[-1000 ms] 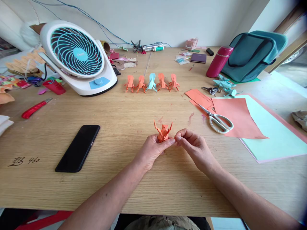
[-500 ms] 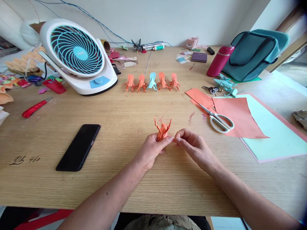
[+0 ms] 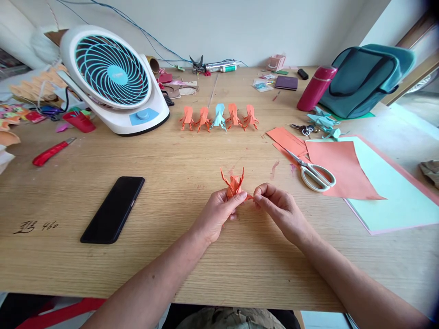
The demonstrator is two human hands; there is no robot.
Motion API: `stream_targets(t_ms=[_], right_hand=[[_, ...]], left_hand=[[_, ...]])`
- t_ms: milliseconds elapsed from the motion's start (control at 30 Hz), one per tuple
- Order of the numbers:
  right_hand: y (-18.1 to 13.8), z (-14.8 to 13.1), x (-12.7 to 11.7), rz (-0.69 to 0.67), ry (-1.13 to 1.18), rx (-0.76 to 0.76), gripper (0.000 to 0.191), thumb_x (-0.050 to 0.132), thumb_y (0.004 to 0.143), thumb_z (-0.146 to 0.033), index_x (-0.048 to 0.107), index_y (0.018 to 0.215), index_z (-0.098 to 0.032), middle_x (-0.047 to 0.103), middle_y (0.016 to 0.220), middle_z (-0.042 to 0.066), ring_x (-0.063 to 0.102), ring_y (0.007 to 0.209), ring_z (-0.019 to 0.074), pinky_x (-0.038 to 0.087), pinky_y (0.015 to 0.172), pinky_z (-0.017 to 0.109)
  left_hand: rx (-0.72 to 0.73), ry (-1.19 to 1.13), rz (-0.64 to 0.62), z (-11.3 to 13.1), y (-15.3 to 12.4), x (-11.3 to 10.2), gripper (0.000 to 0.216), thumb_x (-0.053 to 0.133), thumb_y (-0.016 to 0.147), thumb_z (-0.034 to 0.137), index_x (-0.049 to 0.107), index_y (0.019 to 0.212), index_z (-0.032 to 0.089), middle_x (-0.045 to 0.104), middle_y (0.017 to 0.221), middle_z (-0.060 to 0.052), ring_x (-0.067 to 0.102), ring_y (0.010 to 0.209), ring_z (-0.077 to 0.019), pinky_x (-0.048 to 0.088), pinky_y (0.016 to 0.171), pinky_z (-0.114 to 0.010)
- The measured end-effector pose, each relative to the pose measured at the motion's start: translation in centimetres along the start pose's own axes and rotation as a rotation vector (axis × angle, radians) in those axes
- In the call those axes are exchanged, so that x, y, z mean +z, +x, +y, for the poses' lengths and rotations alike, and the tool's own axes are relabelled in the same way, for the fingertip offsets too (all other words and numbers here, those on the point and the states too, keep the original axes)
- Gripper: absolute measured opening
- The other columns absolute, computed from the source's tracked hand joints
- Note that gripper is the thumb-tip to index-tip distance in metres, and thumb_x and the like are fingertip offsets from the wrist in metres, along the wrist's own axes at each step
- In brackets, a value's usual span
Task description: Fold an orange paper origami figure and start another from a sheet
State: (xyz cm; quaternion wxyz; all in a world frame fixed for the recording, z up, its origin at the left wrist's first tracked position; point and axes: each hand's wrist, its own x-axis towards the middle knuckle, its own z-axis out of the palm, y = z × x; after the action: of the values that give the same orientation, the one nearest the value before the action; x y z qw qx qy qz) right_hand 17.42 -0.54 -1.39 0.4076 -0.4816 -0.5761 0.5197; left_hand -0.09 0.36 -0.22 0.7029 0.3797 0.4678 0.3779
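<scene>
An orange origami beetle with two raised, pointed prongs is pinched in my left hand, thumb on top. A thin folded leg sticks out from its right side. My right hand pinches the tip of that leg between thumb and forefinger. The lower part of the beetle is hidden behind my left fingers. Beyond my hands stands a row of similar folded beetles, several orange and one light blue.
On the right, white-handled scissors lie over orange paper and pale green sheets. A black phone, a red utility knife and a fan are on the left. A pink bottle stands by a teal bag.
My right hand has moved slightly to the right, away from my left hand, and more of the orange leg shows between them. My left hand keeps its grip on the beetle.
</scene>
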Motion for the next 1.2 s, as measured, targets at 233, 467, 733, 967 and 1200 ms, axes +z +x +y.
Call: stream_targets(t_ms=[233,467,733,967,1200], right_hand=[[-0.2,0.3,0.0,-0.027,-0.07,-0.11,0.015,0.061,0.095,-0.035,0.059,0.09,-0.021,0.059,0.081,0.001,0.056,0.074,0.0152,0.044,0.069,0.027],[-0.4,-0.1,0.1,0.015,-0.219,-0.133,0.01,0.057,0.096,-0.028,0.06,0.09,-0.02,0.063,0.081,0.001,0.058,0.073,0.0146,0.045,0.069,0.027],[-0.3,0.0,0.6,0.076,-0.222,-0.079,0.008,0.058,0.091,-0.026,0.06,0.086,-0.02,0.066,0.081,0.002,0.062,0.074,0.0163,0.046,0.068,0.028],[-0.3,-0.2,1.1,0.088,-0.194,0.003,0.009,0.059,0.085,-0.028,0.06,0.084,-0.019,0.062,0.075,0.001,0.054,0.066,0.0143,0.039,0.059,0.027],[-0.4,0.1,1.2,0.116,-0.177,0.027,0.012,0.06,0.086,-0.03,0.06,0.082,-0.019,0.061,0.074,0.001,0.053,0.065,0.014,0.038,0.058,0.027]], left_hand=[[-0.002,-0.036,0.0,0.1,0.0,0.0,0.033,0.081,0.067,0.041,0.064,0.078,0.015,0.044,0.065,0.005,0.038,0.06,-0.0075,0.031,0.05,-0.019],[-0.004,0.01,0.003,0.1,0.1,-0.1,0.031,0.079,0.068,0.038,0.067,0.084,0.014,0.052,0.069,0.003,0.045,0.061,-0.0078,0.038,0.05,-0.019],[0.039,0.079,-0.049,-0.5,0.6,-0.3,0.024,0.076,0.071,0.035,0.064,0.077,0.015,0.053,0.065,0.003,0.047,0.059,-0.0079,0.041,0.048,-0.018],[0.081,0.161,-0.048,-0.7,0.7,-0.3,0.019,0.071,0.075,0.032,0.063,0.075,0.015,0.053,0.069,0.002,0.047,0.062,-0.0079,0.042,0.049,-0.017],[0.102,0.219,0.013,-0.8,0.6,0.0,0.016,0.071,0.074,0.029,0.062,0.076,0.017,0.053,0.069,0.003,0.048,0.064,-0.0091,0.044,0.049,-0.017]])
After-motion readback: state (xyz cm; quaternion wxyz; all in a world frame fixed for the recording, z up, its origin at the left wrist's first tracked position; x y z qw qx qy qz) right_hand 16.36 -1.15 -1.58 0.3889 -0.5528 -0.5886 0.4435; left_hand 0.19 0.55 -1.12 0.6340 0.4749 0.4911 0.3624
